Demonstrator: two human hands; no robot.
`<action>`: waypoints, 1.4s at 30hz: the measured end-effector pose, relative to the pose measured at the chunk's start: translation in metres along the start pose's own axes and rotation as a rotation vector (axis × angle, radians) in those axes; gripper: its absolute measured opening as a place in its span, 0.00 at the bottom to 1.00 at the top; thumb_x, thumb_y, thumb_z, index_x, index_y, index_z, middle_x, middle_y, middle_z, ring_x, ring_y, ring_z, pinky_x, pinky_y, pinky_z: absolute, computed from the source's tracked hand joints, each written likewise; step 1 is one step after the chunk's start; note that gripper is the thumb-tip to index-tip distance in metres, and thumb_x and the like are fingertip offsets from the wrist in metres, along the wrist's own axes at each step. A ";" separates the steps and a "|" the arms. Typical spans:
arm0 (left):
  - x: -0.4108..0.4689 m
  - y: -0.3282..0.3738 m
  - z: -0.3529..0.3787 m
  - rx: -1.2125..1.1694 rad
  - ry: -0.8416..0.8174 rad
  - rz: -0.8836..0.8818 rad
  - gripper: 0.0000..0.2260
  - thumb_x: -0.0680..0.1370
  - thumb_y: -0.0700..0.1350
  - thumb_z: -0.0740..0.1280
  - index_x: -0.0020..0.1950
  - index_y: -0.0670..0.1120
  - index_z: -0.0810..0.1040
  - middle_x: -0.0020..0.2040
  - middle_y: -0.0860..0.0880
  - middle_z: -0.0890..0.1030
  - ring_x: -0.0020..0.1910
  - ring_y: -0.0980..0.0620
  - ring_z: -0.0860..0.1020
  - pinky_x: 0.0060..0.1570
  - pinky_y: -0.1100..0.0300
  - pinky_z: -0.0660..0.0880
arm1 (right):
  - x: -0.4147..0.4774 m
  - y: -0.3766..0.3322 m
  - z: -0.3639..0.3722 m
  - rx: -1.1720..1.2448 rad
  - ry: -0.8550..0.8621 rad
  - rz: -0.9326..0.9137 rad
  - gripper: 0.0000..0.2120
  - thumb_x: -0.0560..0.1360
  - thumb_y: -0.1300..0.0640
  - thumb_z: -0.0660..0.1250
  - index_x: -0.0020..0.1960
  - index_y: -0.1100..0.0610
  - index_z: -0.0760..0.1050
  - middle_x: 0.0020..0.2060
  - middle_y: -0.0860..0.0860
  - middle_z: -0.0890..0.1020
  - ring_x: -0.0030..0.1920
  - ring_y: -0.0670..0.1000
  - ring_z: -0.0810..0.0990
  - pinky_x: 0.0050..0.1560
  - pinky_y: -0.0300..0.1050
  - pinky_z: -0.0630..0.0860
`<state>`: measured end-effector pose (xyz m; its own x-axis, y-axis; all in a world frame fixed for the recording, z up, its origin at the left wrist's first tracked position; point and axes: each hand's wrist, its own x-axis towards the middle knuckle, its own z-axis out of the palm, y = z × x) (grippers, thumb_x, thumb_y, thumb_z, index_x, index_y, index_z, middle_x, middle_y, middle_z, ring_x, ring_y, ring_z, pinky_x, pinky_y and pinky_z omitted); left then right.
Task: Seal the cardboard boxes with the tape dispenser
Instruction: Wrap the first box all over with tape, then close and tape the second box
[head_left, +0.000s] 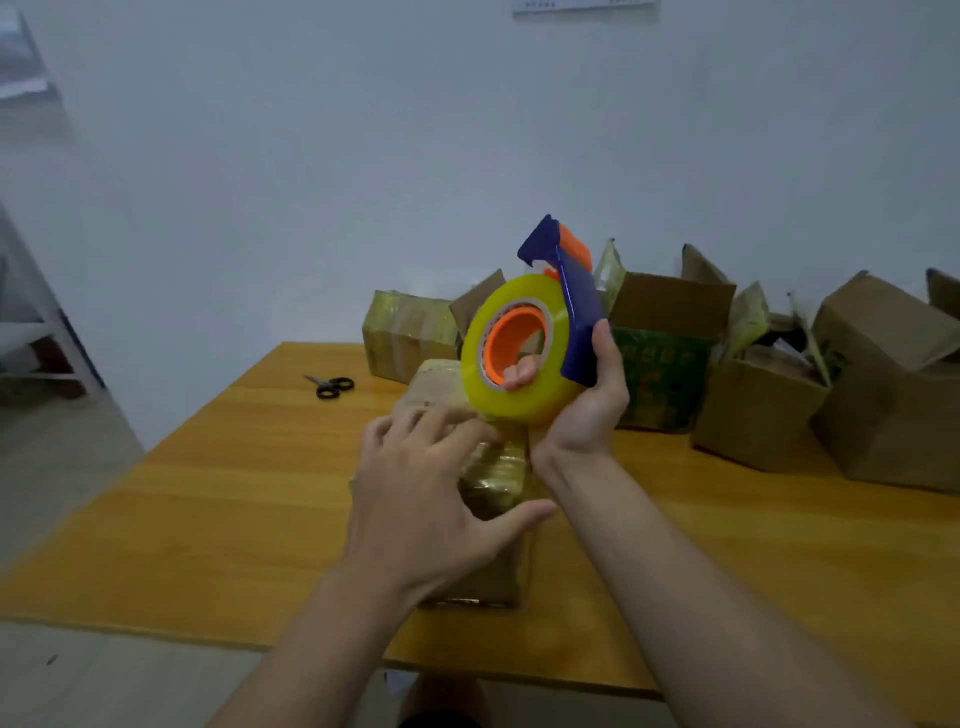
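Cardboard box in work: position? (Recorder)

Taped box (493, 467) sits on the wooden table (208, 509), near centre, wrapped in glossy tape. Left hand (426, 493) rests on its top, fingers spread and fairly straight, thumb out toward the right. Its grip is apart, closed on nothing. (Observer)

Tape dispenser? (Recorder)

Blue tape dispenser (579, 306) with an orange roller, held in the air over the far end of that box, cutter end up. Yellowish tape roll (535, 402) sits on an orange core. Right hand (587, 410): grip clamped on the dispenser's frame, thumb along the blue side, one fingertip showing through the core. Whether the roll touches the box: cannot tell. (Observer)

Other items? (Recorder)

Far side of table: a second taped box (405, 332) left of the dispenser. To the right, a green-printed box (665, 374) with flaps up, then an open brown box (758, 410) and a large brown box (893, 395). Black scissors (332, 387) lie far left, well apart from the boxes. (Observer)
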<state>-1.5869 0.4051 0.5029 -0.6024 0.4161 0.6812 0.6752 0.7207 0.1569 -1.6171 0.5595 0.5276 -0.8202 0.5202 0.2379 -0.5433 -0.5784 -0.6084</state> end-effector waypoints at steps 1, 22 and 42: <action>-0.001 -0.001 -0.004 0.124 -0.051 -0.101 0.37 0.67 0.83 0.58 0.60 0.57 0.82 0.63 0.52 0.80 0.64 0.49 0.74 0.64 0.45 0.69 | -0.001 0.005 0.006 0.042 -0.003 0.071 0.34 0.79 0.40 0.62 0.72 0.67 0.71 0.48 0.60 0.78 0.46 0.58 0.79 0.49 0.51 0.77; 0.035 -0.160 -0.014 0.439 -0.178 -0.627 0.45 0.62 0.80 0.57 0.71 0.55 0.75 0.71 0.46 0.75 0.68 0.40 0.72 0.65 0.40 0.65 | -0.020 0.042 -0.027 -0.715 -0.104 0.164 0.28 0.72 0.31 0.68 0.49 0.58 0.82 0.35 0.62 0.85 0.34 0.60 0.86 0.36 0.53 0.82; 0.183 -0.147 0.149 0.226 -0.228 -0.195 0.36 0.74 0.58 0.73 0.78 0.48 0.64 0.77 0.47 0.69 0.77 0.44 0.65 0.72 0.42 0.66 | 0.028 0.081 -0.088 -0.777 -0.119 0.036 0.23 0.75 0.43 0.64 0.47 0.64 0.81 0.34 0.57 0.83 0.32 0.53 0.82 0.33 0.36 0.77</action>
<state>-1.8599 0.4579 0.4976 -0.8069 0.3532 0.4735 0.4428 0.8922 0.0891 -1.6684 0.5820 0.4185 -0.8726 0.4131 0.2605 -0.2712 0.0338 -0.9619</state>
